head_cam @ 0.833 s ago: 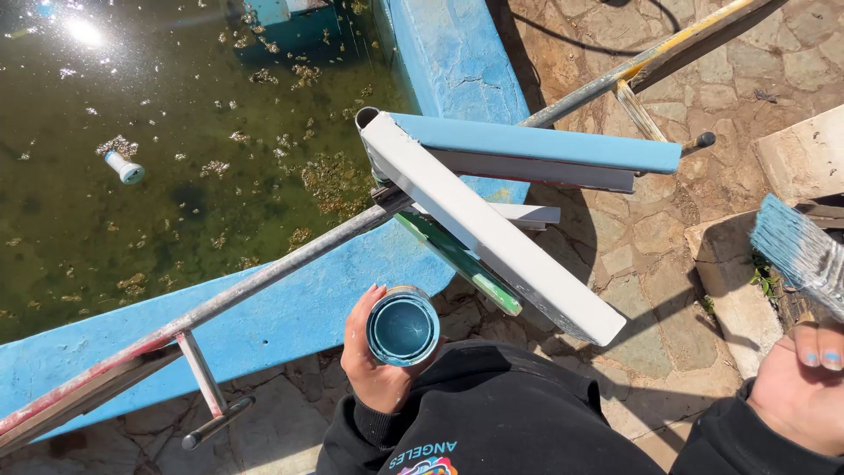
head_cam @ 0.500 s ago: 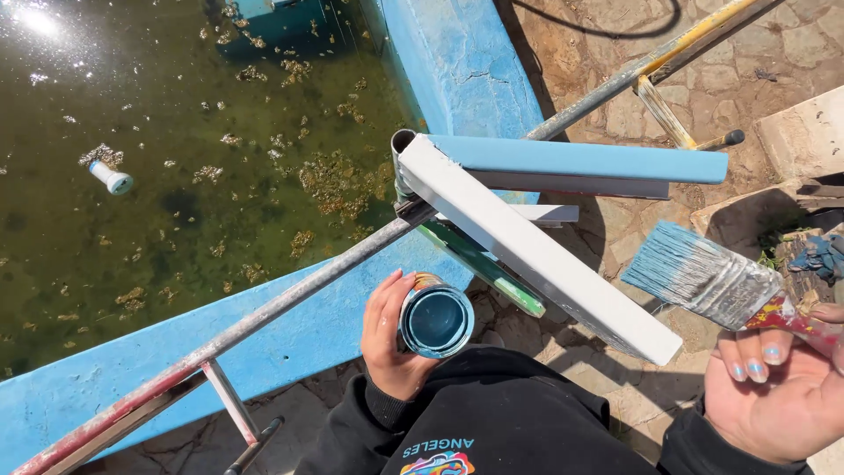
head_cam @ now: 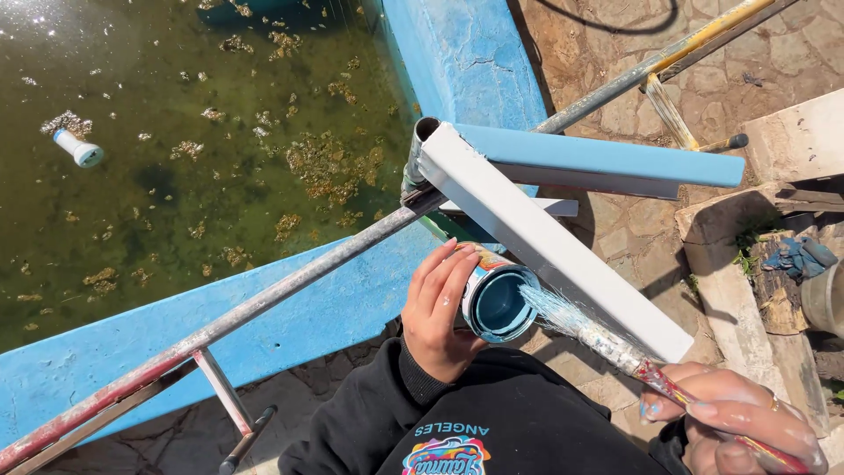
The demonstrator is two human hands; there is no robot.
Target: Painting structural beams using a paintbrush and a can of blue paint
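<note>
Left hand mid-frame, low centre: fingers curled, thumb tucked under, wrist in a black sleeve, clamped round a paint tin. Right hand bottom right corner, fingers closed in a pinch on a brush handle, paint-smeared nails.

**Blue paint, white rail, green water**

The paint can holds deep teal-blue paint, and its outside carries a bright multicoloured label. The brush has pale blue-tinted bristles and a red handle speckled with paint. The beam is white; the bar behind it is light blue. The pool wall is bright blue, the water murky green with brown flecks. The sleeve is black.
</note>
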